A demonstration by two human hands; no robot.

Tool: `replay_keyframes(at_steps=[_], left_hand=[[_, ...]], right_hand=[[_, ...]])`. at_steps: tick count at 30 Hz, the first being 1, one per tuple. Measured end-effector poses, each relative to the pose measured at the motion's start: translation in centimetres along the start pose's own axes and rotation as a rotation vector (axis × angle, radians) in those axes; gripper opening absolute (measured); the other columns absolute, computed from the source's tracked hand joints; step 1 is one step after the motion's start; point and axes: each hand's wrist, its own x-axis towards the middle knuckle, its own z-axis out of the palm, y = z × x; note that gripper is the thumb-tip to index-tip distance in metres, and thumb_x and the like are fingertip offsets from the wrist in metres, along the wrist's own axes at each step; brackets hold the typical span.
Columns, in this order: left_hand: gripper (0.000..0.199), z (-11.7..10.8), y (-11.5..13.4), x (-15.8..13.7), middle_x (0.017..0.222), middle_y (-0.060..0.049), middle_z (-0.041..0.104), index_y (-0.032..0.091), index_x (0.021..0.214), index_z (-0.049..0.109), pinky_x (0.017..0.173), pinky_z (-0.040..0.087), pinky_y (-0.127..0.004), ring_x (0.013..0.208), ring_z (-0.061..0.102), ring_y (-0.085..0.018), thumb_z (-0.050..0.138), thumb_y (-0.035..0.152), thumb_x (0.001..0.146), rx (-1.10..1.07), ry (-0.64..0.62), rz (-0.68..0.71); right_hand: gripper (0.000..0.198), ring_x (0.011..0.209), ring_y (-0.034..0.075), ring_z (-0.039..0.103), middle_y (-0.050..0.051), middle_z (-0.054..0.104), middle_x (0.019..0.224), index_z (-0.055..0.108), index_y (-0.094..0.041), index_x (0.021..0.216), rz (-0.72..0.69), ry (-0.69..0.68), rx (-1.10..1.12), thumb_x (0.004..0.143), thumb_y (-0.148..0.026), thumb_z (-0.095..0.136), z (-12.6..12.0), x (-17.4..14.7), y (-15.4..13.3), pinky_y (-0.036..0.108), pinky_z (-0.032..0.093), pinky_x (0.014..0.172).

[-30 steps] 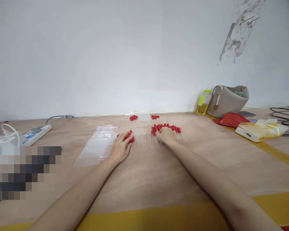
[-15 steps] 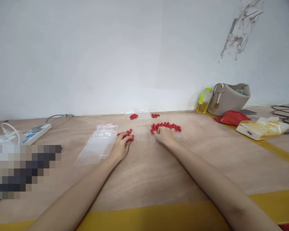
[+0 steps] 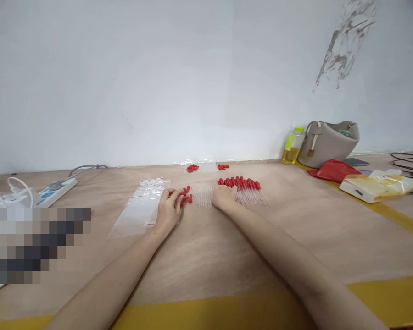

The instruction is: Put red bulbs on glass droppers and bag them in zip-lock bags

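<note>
My left hand is bent over a loose group of small red caps, and its fingertips close on one at the pile's edge. My right hand is closed at the left end of a row of thin clear sticks; its fingertips are hidden, so what they hold cannot be made out. Red caps top the sticks in that row. Between my hands lies a second row of thin clear sticks with no red on them. Clear zip bags lie left of my left hand.
Two small groups of red caps lie near the wall on clear plastic. At left is a power strip. Toward the right stand a yellow-liquid bottle, a grey bag, a red pouch and a pale yellow pack.
My right hand has moved left from the capped row to its left end, uncovering more of the capped sticks. My left hand has shifted slightly left and its fingers have bent more over the red caps.
</note>
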Motion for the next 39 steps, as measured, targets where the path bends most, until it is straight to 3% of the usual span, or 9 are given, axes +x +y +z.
replay_keyframes(at_steps=[5,9,13,15,17,22,27,39], left_hand=[[0.018,-0.5,1.3,-0.4,0.093,-0.005,0.056,0.018,0.093,0.059,0.076,0.048,-0.030,0.085,0.056,-0.017,0.046,0.021,0.081,-0.202,-0.015,-0.053],[0.014,0.3,3.0,-1.6,0.086,-0.005,0.061,0.015,0.085,0.057,0.068,0.050,-0.027,0.075,0.060,-0.015,0.055,0.024,0.075,-0.437,-0.115,-0.184],[0.016,1.1,4.9,-2.5,0.068,-0.001,0.059,0.015,0.073,0.052,0.055,0.047,-0.023,0.062,0.059,-0.013,0.062,0.027,0.070,-0.530,-0.252,-0.272],[0.017,1.1,5.5,-2.7,0.069,0.001,0.057,0.016,0.076,0.050,0.051,0.045,-0.021,0.061,0.058,-0.012,0.062,0.026,0.070,-0.510,-0.286,-0.280],[0.020,1.0,5.9,-2.8,0.074,0.000,0.056,0.017,0.086,0.049,0.053,0.045,-0.022,0.064,0.058,-0.013,0.061,0.024,0.071,-0.478,-0.318,-0.248],[0.018,0.5,6.0,-2.9,0.087,-0.007,0.056,0.017,0.096,0.057,0.076,0.043,-0.035,0.085,0.053,-0.019,0.049,0.018,0.080,-0.282,-0.374,0.015],[0.017,0.6,5.8,-2.9,0.083,-0.006,0.056,0.017,0.088,0.058,0.075,0.041,-0.033,0.082,0.052,-0.019,0.042,0.020,0.084,-0.228,-0.388,0.020],[0.016,0.2,6.4,-2.8,0.081,-0.002,0.058,0.018,0.088,0.054,0.070,0.040,-0.027,0.077,0.052,-0.016,0.041,0.027,0.086,-0.254,-0.455,-0.009]], right_hand=[[0.020,0.081,0.025,0.059,0.016,0.064,0.085,0.061,-0.010,0.081,-0.009,-0.005,0.047,0.077,-0.015,0.042,-0.6,-0.4,0.5,0.039,0.029,0.077],[0.026,0.079,0.022,0.058,0.016,0.062,0.088,0.052,-0.009,0.092,-0.067,0.048,0.154,0.085,-0.026,0.035,-1.7,-2.1,3.3,0.030,0.035,0.066],[0.022,0.068,0.015,0.055,0.007,0.060,0.077,0.048,-0.014,0.088,-0.292,0.192,0.487,0.087,-0.029,0.032,-1.9,-4.4,6.9,0.024,0.037,0.058],[0.019,0.068,0.014,0.053,0.005,0.058,0.075,0.047,-0.015,0.092,-0.419,0.292,0.564,0.086,-0.029,0.036,-1.5,-5.5,8.1,0.024,0.039,0.061],[0.021,0.072,0.015,0.053,0.005,0.057,0.079,0.048,-0.015,0.099,-0.529,0.367,0.563,0.085,-0.026,0.038,-0.8,-6.5,8.7,0.026,0.040,0.066],[0.025,0.076,0.016,0.050,0.007,0.055,0.085,0.053,-0.018,0.103,-0.690,0.414,0.395,0.086,-0.020,0.035,0.3,-8.0,8.1,0.029,0.037,0.069],[0.020,0.079,0.015,0.051,0.005,0.058,0.085,0.055,-0.018,0.091,-0.707,0.347,0.324,0.086,-0.019,0.036,0.1,-8.8,7.7,0.030,0.031,0.073],[0.016,0.071,0.012,0.052,0.003,0.060,0.080,0.055,-0.018,0.088,-0.696,0.321,0.381,0.084,-0.020,0.040,0.0,-9.1,7.5,0.030,0.028,0.074]])
